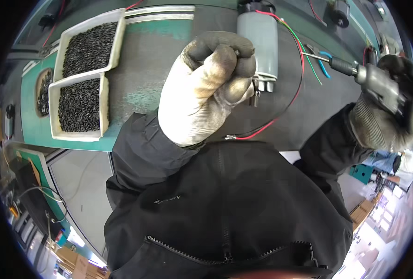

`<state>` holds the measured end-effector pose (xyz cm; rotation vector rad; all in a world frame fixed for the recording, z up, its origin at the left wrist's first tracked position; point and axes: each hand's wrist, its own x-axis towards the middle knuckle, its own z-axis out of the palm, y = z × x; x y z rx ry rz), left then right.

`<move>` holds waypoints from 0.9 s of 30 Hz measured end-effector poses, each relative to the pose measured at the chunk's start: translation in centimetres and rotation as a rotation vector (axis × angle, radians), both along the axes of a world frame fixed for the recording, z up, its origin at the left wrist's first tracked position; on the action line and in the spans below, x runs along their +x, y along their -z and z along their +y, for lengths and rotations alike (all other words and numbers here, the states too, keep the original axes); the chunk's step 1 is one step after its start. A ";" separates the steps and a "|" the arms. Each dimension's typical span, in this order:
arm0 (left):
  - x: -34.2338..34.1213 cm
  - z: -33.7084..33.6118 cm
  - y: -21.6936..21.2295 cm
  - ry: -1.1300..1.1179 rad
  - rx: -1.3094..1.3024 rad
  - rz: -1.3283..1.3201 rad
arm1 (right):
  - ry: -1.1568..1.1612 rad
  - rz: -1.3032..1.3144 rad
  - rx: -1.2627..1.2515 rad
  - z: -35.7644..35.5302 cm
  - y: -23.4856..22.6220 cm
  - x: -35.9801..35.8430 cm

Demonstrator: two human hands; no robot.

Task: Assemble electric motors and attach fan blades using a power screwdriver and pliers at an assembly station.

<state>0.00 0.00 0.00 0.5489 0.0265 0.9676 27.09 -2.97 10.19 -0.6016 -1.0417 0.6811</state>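
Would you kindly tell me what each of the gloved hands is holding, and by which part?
The right hand grips a grey power screwdriver by its body. The left hand is fisted; whether it holds anything cannot be told.

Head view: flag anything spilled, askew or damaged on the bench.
Nothing stands out. Both white trays keep their small black parts inside; the grey cylindrical motor lies with its red and green wires trailing loose, unbroken.
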 end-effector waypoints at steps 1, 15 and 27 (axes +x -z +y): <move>-0.3 0.1 -0.2 -0.009 -0.043 0.057 | -0.076 0.022 0.007 0.0 -0.3 -1.1; 3.2 -1.5 1.1 -0.047 -0.267 -0.099 | -0.445 0.124 -0.046 0.4 0.6 -4.2; 2.8 -4.0 2.8 0.085 0.163 0.632 | -0.537 0.469 -0.362 -2.4 1.5 -4.4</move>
